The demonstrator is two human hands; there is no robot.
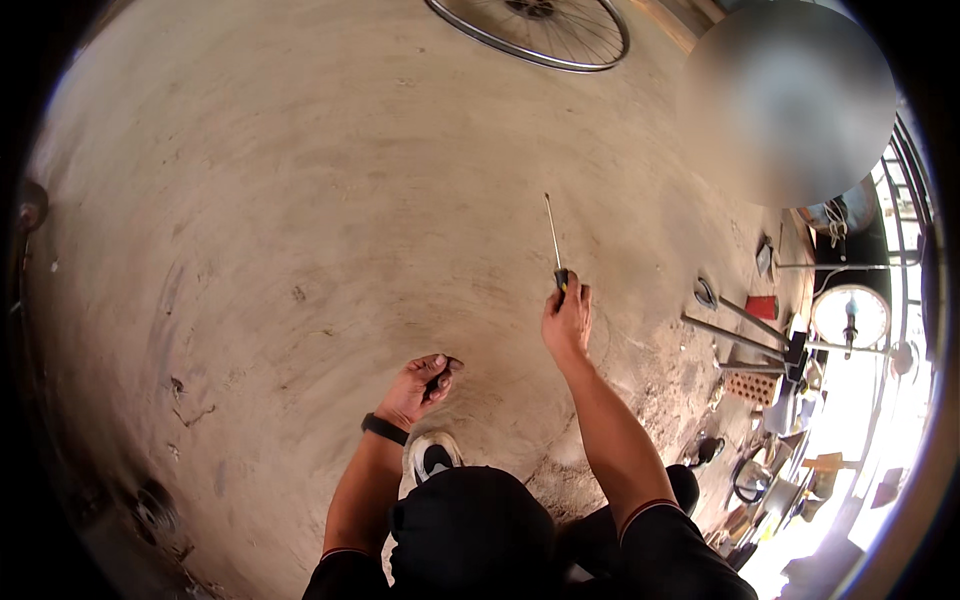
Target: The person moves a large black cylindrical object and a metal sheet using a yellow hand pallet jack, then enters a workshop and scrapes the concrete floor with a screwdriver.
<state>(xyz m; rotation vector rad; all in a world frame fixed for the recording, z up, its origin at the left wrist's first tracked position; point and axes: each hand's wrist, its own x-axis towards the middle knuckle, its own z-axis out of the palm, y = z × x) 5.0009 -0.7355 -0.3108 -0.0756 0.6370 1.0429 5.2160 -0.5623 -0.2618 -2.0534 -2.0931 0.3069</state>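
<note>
My right hand (570, 320) is closed round the black-and-yellow handle of a screwdriver (552, 232). Its thin metal shaft points away from me, above the bare dirt floor (300, 200). Lower and to the left, my left hand (412, 388) has its fingers curled in, with a dark band on the wrist. Something small and dark shows between its thumb and fingers, too hidden for me to name. The two hands are apart from each other.
A spoked bicycle wheel (600, 50) lies at the far edge. To the right are metal bars (735, 337), a perforated brick (752, 387), a red container (762, 307) and assorted clutter. My shoe (436, 455) is beside my left wrist. A blurred round shape covers the upper right.
</note>
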